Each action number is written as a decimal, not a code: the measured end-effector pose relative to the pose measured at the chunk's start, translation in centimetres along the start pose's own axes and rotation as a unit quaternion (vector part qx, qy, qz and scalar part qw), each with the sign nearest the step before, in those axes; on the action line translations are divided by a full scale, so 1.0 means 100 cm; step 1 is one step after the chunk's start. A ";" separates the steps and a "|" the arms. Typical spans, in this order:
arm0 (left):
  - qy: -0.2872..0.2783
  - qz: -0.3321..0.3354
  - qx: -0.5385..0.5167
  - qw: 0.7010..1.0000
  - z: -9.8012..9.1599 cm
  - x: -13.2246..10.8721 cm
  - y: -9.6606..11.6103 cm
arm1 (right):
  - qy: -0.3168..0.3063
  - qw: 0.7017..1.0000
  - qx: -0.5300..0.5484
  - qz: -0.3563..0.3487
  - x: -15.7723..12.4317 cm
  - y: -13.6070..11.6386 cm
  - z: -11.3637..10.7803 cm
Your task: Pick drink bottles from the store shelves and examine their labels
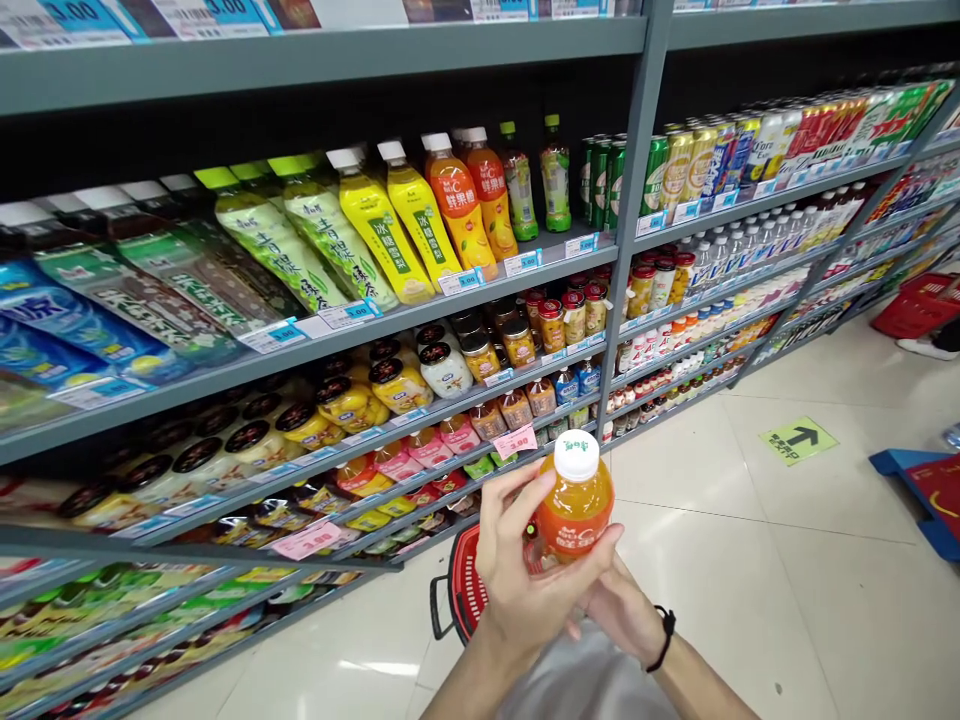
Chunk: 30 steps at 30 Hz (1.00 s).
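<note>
Bottle [576, 508] sits clasped between thumb and fingers [516, 514] of the left hand [529, 590] — grip unclear for the right hand [619, 608].

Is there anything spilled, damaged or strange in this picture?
The orange bottle in the left hand looks intact, and I see no spill. Only a small dark spot looks odd against the pale floor, lower right; it is too small to identify.

The bottle [576, 515] is orange, its cap [577, 462] white.
</note>
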<state>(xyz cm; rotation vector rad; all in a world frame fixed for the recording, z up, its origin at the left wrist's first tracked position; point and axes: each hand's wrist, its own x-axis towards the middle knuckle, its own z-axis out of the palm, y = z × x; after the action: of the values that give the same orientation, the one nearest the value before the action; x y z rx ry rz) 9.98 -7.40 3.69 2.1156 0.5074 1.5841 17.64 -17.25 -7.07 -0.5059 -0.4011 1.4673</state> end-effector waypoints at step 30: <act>-0.045 -0.045 0.023 0.998 -0.003 0.002 -0.012 | -0.028 0.997 -0.065 -0.014 0.002 0.002 -0.003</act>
<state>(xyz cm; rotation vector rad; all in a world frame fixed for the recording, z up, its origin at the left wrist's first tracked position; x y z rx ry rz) 9.76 -6.26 3.21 2.1554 0.6060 1.4339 17.70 -17.07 -7.45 -0.5611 -0.5485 1.4364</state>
